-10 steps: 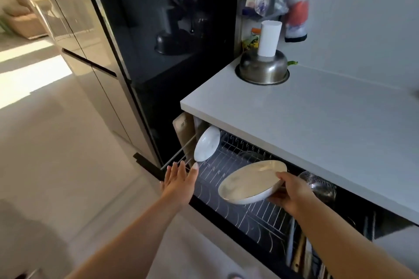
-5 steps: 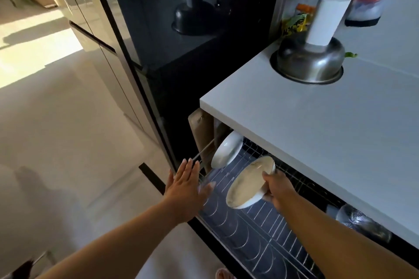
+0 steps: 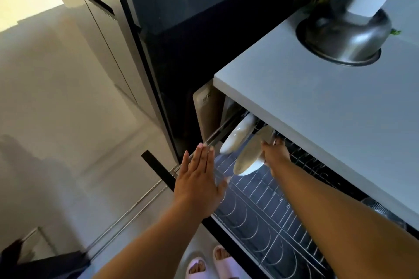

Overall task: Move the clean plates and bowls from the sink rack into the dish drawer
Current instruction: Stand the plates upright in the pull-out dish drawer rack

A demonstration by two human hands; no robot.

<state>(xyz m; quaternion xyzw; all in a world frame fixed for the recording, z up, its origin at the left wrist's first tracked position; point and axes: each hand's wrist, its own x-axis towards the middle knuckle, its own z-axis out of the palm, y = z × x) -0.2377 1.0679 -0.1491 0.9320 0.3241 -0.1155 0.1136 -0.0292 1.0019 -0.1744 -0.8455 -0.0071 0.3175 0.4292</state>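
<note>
White countertop (image 3: 317, 120) runs over the pulled-out dish drawer (image 3: 260, 217), whose wire rack shows rows of curved slots. An upturned steel bowl (image 3: 344, 36) sits on the counter's far end. My left hand (image 3: 199, 179) hovers flat over the drawer's left rail, fingers straight and together. My right hand (image 3: 275, 154) grips a white plate (image 3: 249, 156) by its rim, tilted on edge just beside another white dish (image 3: 237, 136) already standing at the rack's far end.

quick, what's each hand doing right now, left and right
Left hand: open, fingers straight, holding nothing, over the drawer edge.
Right hand: gripping a white plate, tilted on edge in the drawer rack.
</note>
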